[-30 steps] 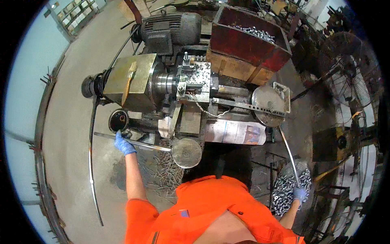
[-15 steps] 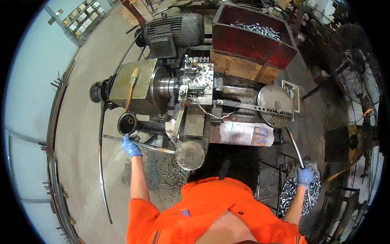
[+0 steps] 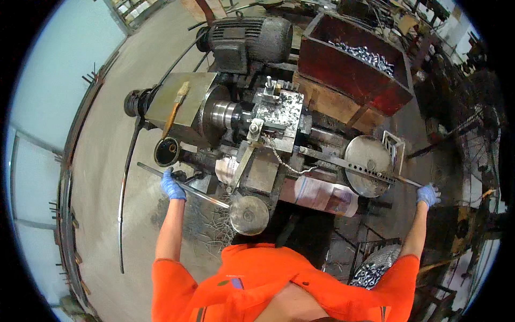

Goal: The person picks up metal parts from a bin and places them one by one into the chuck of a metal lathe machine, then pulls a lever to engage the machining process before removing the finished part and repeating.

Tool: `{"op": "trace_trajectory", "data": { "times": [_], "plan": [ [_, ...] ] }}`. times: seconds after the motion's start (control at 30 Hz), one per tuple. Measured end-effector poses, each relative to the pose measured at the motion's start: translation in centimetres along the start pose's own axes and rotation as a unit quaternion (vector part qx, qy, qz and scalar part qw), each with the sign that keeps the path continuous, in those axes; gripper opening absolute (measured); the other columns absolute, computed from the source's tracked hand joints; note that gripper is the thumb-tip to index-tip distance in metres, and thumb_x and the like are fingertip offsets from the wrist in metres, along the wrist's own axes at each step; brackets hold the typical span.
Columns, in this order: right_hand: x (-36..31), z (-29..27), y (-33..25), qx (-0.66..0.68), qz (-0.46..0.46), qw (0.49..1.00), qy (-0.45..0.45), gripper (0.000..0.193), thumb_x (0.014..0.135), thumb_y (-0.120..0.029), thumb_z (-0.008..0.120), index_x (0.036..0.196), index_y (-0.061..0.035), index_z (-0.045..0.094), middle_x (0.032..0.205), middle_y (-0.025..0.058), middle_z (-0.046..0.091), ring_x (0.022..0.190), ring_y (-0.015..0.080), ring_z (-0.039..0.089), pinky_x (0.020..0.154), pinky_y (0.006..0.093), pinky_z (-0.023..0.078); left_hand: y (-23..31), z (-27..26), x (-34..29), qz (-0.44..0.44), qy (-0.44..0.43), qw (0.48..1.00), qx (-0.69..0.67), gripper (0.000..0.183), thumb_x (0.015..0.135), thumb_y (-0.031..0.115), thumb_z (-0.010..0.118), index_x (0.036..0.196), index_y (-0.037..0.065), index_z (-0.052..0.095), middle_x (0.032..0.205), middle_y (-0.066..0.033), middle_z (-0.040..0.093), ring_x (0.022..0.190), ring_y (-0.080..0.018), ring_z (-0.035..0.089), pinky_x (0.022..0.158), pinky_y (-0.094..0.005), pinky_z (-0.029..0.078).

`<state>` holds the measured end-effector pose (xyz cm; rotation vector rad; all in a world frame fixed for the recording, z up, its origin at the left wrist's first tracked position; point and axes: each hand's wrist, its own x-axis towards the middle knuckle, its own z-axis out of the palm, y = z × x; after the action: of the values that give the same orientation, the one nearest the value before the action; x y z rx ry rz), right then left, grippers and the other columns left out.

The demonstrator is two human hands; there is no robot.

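My left hand (image 3: 173,185), in a blue glove, is closed around the long metal lever rod (image 3: 206,198), which runs to a round metal disc (image 3: 249,215) at the near side of the machine. My right hand (image 3: 428,196), also gloved, grips the outer end of a short handle rod (image 3: 409,181) beside the large round plate (image 3: 367,161) at the right. A flat bar with holes (image 3: 348,165) crosses that plate toward the tool block (image 3: 279,114). The bright spindle (image 3: 226,115) faces the block. Part of each hand's fingers is hidden.
A brush (image 3: 176,110) lies on the gearbox cover, its handle by a dark round cup (image 3: 167,151). Behind are a motor (image 3: 249,40) and a red bin (image 3: 354,80) of metal parts. A basket of metal parts (image 3: 370,273) sits near my right arm; a fan (image 3: 472,126) stands right.
My right hand has swung the handle rod away from me and to the right, off the basket of parts. My left hand stays on its lever. The whole view has tilted and shifted.
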<state>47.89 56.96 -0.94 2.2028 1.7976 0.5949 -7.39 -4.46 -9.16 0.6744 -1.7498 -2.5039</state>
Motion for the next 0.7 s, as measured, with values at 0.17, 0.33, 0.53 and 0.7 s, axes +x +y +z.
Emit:
{"op": "trace_trajectory", "data": {
  "times": [0.17,0.33,0.53,0.7],
  "plan": [
    [-2.7,-4.6,-6.1,0.069,-0.122,0.99,-0.01,0.053,0.077,-0.044,0.055,0.119,-0.0112,0.05,0.119,0.0251,0.046,0.107,0.0391,0.049,0.089,0.0459,0.041,-0.5,-0.6,1.0,-0.02,-0.023,1.0,-0.008,0.023,0.078,0.023,0.057,0.069,0.002,0.053,0.056,-0.0134,0.055,0.045,-0.0231,0.053,0.044,-0.0321,0.044],
    [-5.0,-2.1,-3.3,0.234,-0.21,0.946,0.081,0.06,0.07,-0.04,0.068,0.117,-0.0054,0.053,0.114,0.0237,0.053,0.106,0.0321,0.053,0.088,0.0394,0.042,-1.3,-1.2,1.9,-0.006,-0.041,0.999,-0.014,0.021,0.077,0.023,0.059,0.071,0.003,0.056,0.057,-0.0096,0.055,0.046,-0.0204,0.052,0.048,-0.0321,0.045],
    [-15.6,-10.2,-5.2,0.616,-0.342,0.705,-0.079,0.027,0.076,-0.016,0.069,0.096,0.001,0.064,0.077,0.0033,0.064,0.068,0.0075,0.055,0.065,0.0241,0.046,-1.8,-1.3,1.9,0.001,-0.036,0.999,-0.034,0.02,0.078,0.022,0.06,0.072,0.004,0.058,0.058,-0.0061,0.056,0.047,-0.0171,0.053,0.046,-0.0298,0.044],
    [-30.1,-19.0,-12.5,0.454,-0.654,0.597,-0.099,0.038,0.07,-0.033,0.067,0.098,-0.0068,0.065,0.113,0.0191,0.057,0.104,0.0356,0.054,0.09,0.0395,0.042,-1.1,-1.2,1.4,0.006,-0.042,0.999,-0.02,0.02,0.078,0.024,0.06,0.072,0.005,0.057,0.057,-0.0073,0.056,0.046,-0.018,0.053,0.045,-0.0302,0.045]
  ]
}}
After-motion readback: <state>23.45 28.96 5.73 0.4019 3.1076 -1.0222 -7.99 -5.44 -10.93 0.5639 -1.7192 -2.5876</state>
